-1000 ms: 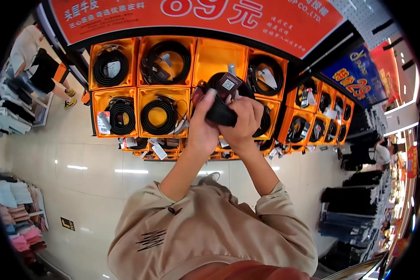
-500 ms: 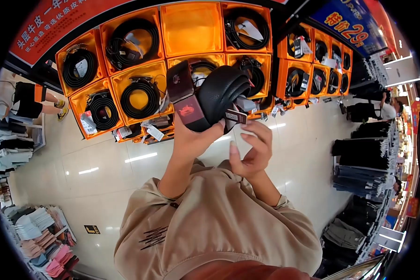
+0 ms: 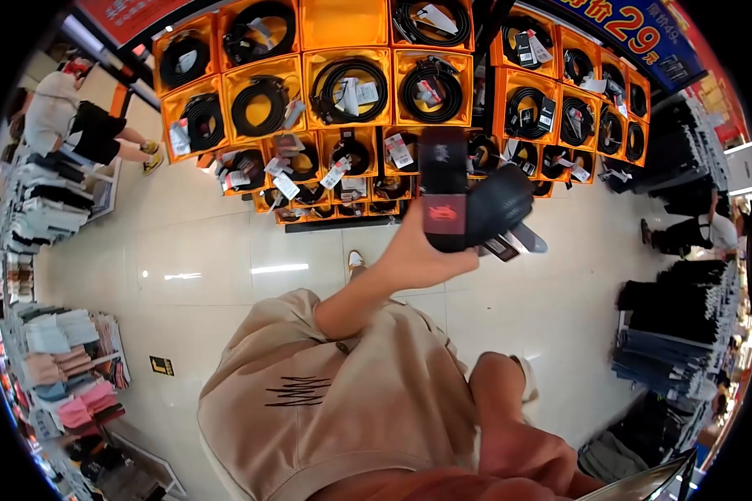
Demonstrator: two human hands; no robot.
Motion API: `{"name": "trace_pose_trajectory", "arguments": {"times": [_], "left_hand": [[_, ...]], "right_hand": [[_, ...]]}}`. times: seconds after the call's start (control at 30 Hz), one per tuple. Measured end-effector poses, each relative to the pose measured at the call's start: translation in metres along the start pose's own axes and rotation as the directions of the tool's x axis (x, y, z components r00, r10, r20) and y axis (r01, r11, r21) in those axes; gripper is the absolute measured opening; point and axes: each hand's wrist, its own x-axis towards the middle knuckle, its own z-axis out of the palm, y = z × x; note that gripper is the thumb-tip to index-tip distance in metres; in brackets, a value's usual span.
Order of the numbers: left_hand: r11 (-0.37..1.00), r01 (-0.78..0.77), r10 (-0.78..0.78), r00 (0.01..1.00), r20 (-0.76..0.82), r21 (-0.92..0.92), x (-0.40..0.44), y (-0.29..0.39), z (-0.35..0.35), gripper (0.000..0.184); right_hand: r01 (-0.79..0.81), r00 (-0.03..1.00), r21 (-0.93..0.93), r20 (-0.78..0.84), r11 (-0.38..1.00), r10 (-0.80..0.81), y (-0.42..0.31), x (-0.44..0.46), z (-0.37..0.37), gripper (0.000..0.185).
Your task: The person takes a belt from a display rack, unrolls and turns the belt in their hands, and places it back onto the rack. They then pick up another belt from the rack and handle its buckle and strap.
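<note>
A rolled black belt (image 3: 497, 200) with a dark red tag and hanging labels is held up in front of the display. My left hand (image 3: 422, 255) grips it from below, fingers partly hidden behind it. Low at the right of my body is my right hand (image 3: 530, 459), close to the camera, its fingers blurred and cut off from sight. Behind the belt, orange boxes hold coiled black belts with white tags; one orange box (image 3: 345, 23) in the top row has no belt in it.
More orange belt boxes (image 3: 528, 113) stand at the right under a blue sign (image 3: 635, 33). Clothes racks (image 3: 677, 334) line the right side, folded clothes (image 3: 67, 359) the left. A person (image 3: 83, 125) stands at the far left, another person (image 3: 702, 230) at the right.
My right hand has left the belt and dropped toward my body. My left hand has carried the belt to the right. The view has shifted, showing more lower boxes.
</note>
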Motion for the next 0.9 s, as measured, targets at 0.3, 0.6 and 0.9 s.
{"name": "trace_pose_trajectory", "arguments": {"times": [0.3, 0.6, 0.9], "left_hand": [[1.000, -0.029, 0.029, 0.998, 0.064, -0.009, -0.081, -0.025, 0.112, 0.043], [0.999, -0.019, 0.016, 0.998, 0.064, 0.049, -0.140, -0.028, 0.152, 0.050], [0.990, -0.105, 0.106, 0.994, -0.010, 0.096, -0.166, -0.012, 0.127, 0.054]], "right_hand": [[-0.282, 0.953, 0.059, 0.135, 0.958, 0.272, -0.171, -0.052, -0.017, 0.016], [-0.608, 0.767, -0.092, 0.190, 0.789, 0.613, -0.292, -0.055, -0.011, 0.012], [0.057, 0.980, 0.226, 0.172, 0.972, -0.097, -0.259, -0.090, -0.004, 0.014]]}}
